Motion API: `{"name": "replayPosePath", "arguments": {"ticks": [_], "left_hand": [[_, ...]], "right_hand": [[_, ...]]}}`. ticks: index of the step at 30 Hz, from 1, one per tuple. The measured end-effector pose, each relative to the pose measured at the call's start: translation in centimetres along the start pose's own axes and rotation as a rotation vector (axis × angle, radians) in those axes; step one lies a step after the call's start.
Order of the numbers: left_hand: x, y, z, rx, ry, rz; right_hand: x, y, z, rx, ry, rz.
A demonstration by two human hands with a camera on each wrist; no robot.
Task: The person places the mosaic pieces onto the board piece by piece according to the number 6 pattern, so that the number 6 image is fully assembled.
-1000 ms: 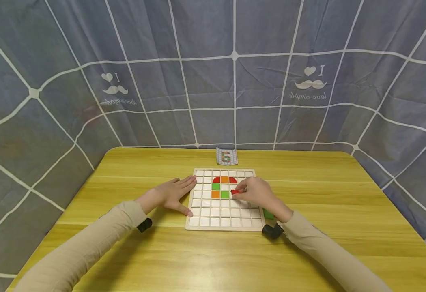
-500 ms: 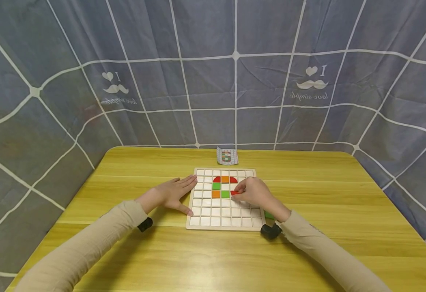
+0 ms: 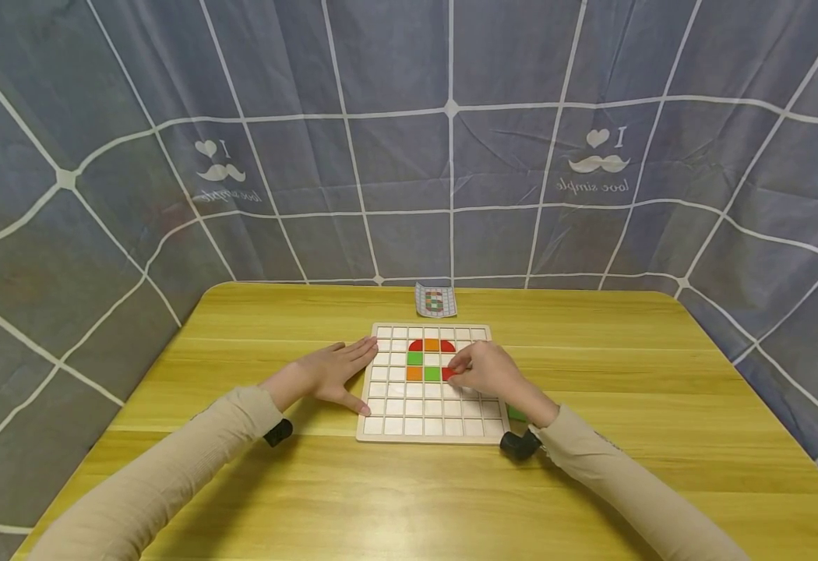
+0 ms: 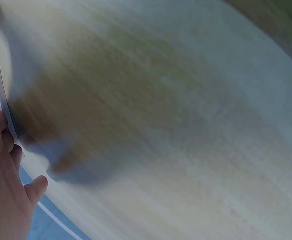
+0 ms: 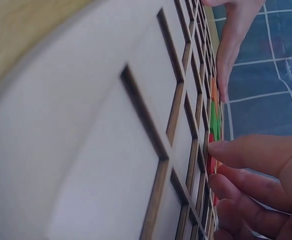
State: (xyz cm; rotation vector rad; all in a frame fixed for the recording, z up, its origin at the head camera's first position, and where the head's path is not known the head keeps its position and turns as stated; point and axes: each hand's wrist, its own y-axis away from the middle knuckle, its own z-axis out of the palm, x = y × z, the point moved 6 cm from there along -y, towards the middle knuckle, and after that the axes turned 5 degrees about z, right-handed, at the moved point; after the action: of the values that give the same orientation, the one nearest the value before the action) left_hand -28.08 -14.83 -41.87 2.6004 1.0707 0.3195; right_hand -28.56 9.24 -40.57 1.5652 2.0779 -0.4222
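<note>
A pale wooden grid board [image 3: 412, 439] lies on the table. In the head view, my right hand [image 3: 489, 370] pinches a red tile [image 3: 447, 374] at a cell right of a green tile [image 3: 432, 374]. The right wrist view has the thumb against that red tile, which sits low in the grid; the fingers partly hide it. My left hand [image 3: 328, 375] is spread flat, its fingertips and thumb on the board's left edge. Other tiles on the board are an orange one [image 3: 414, 374], a green one [image 3: 414, 358], and a top row of red, orange [image 3: 431, 344] and red.
A small printed card [image 3: 435, 301] with a coloured grid pattern lies behind the board. Partly hidden under the right forearm, a green piece [image 3: 516, 414] lies beside the board's right edge. A grey checked curtain [image 3: 409, 171] hangs around the table [image 3: 297, 499].
The red tile in my right fingers has gone from tilted above the cell to lying flat at it. My left hand has stayed at the board's edge.
</note>
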Motion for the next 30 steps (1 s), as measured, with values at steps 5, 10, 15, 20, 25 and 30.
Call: {"name": "replayPosePath", "arguments": {"ticks": [5,10,15,20,25,30], "left_hand": [[0.1,0.0,-0.1,0.002,0.002,0.001],[0.1,0.0,-0.1,0.000,0.006,0.006],[0.1,0.0,-0.2,-0.007,0.004,0.007],[0.1,0.0,-0.1,-0.005,0.000,0.003],[0.0,-0.1,-0.1,-0.002,0.004,-0.001],[0.0,-0.2,0.0,0.004,0.005,-0.003]], "right_hand": [[0.3,0.2,-0.4,-0.004,-0.013,-0.006],[0.8,0.6,-1.2,0.005,-0.012,-0.018],[1.4,1.2,-2.1,0.025,-0.010,-0.041],[2.3,1.9,-2.9,0.057,0.003,-0.063],[3.2,2.6,-3.8,0.082,0.002,-0.070],[4.1,3.5,-4.6,0.089,-0.007,-0.076]]}}
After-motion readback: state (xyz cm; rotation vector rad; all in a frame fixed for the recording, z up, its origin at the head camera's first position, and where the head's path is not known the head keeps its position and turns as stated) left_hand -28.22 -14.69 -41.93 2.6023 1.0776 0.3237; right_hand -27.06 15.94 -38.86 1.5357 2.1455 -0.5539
